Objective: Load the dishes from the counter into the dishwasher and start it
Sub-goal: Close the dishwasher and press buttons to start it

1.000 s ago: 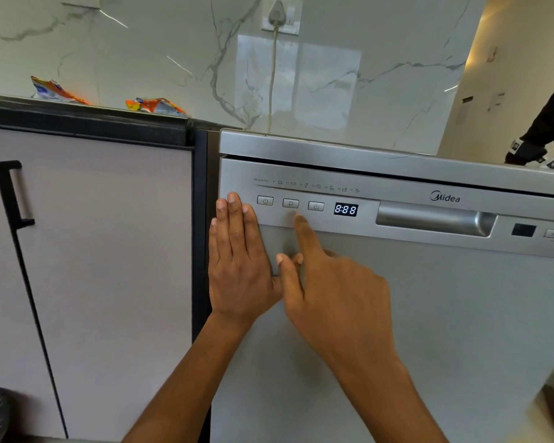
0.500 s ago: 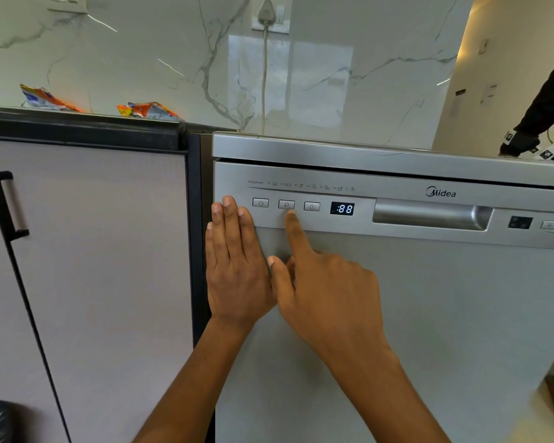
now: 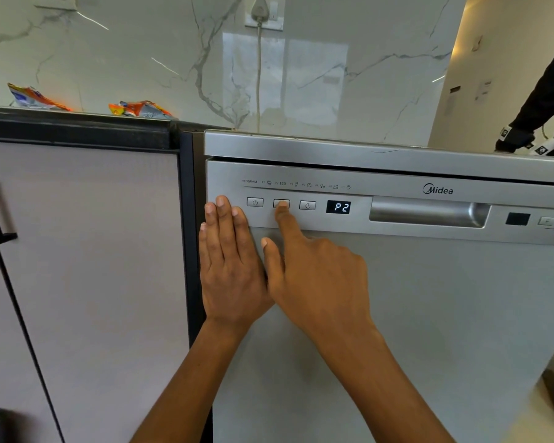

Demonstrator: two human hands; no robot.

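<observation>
1. Head view shows the dishwasher (image 3: 397, 314) with its door closed, so I judge the loading is finished and only the starting is left.
2. Right hand (image 3: 317, 276) has its index finger stretched out, with the tip on the middle button (image 3: 281, 203) of the row; the other fingers are curled in and hold nothing.
3. Left hand (image 3: 229, 260) lies flat and open on the left edge of the door, fingers together, just beside the power button (image 3: 255, 202).
4. Display (image 3: 338, 207) reads P2.
5. Buttons lie in one row from left to right. The small buttons (image 3: 547, 221) at the far right of the panel are probably for start, so the right hand is nearer and must travel right, past the handle recess (image 3: 429, 214).
</observation>
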